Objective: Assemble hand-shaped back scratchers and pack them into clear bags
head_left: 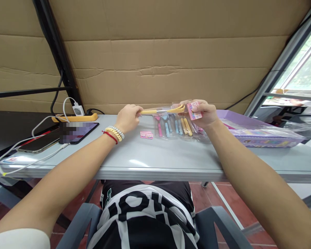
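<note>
My left hand (128, 118) is closed on the handle end of a yellow back scratcher (149, 112), which has a short silver shaft and a curved, pronged head. Clear plastic shows around the scratcher, which lies level above the table. At its pronged end, my right hand (206, 112) pinches a small pink printed card (194, 110) under the thumb; its other fingertips are partly hidden behind the plastic. Below, several bagged scratchers lie side by side, among them a pink one (159, 128), a blue one (167, 128) and a yellow one (188, 127).
More pink cards (146, 135) lie on the grey table (155, 155). A purple box (269, 140) with plastic wrapping stands at the right. Phones (41, 141), white cables and a yellow power strip (77, 118) occupy the left end. A cardboard wall (158, 55) rises behind.
</note>
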A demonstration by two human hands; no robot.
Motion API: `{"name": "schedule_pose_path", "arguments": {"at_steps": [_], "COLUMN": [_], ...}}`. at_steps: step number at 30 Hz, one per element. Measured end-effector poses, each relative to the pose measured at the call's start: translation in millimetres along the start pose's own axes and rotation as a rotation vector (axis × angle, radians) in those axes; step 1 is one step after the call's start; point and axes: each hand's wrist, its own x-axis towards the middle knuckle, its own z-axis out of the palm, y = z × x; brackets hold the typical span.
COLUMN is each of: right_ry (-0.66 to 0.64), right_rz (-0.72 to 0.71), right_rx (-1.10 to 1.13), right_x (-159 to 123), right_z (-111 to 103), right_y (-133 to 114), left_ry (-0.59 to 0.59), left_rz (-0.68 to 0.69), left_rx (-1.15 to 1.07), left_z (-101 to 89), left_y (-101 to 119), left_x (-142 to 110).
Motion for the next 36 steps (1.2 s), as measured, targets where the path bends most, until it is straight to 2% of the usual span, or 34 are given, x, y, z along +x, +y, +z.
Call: {"name": "schedule_pose_path", "arguments": {"at_steps": [4, 14, 19, 24, 30, 36], "right_ry": [0.065, 0.207, 0.184, 0.218, 0.27, 0.245], "right_rz": [-0.027, -0.148, -0.224, -0.178, -0.145, -0.178], "right_rx": [-0.067, -0.129, -0.092, -0.012, 0.261, 0.169], "right_x": [-0.5, 2.7, 6.4, 10.0, 11.9, 11.9], "right_z": [1.6, -0.1, -6.2, -8.6, -9.4, -11.3], "right_y": [-1.6, -3.6, -0.4, 5.3, 6.4, 7.1], "left_ry": [0.048, 0.037, 0.042, 0.034, 0.047, 0.039], "left_rz": [-0.009, 0.044, 0.017, -0.007, -0.011, -0.059], "left_rx": [-0.002, -0.022, -0.011, -0.01, -0.002, -0.031], "left_z": [0.2, -0.8, -1.4, 0.1, 2.0, 1.1], "left_y": [-1.1, -0.5, -1.0, -3.3, -4.4, -5.0], "left_x": [0.3, 0.2, 1.0, 2.0, 1.9, 2.1]}}
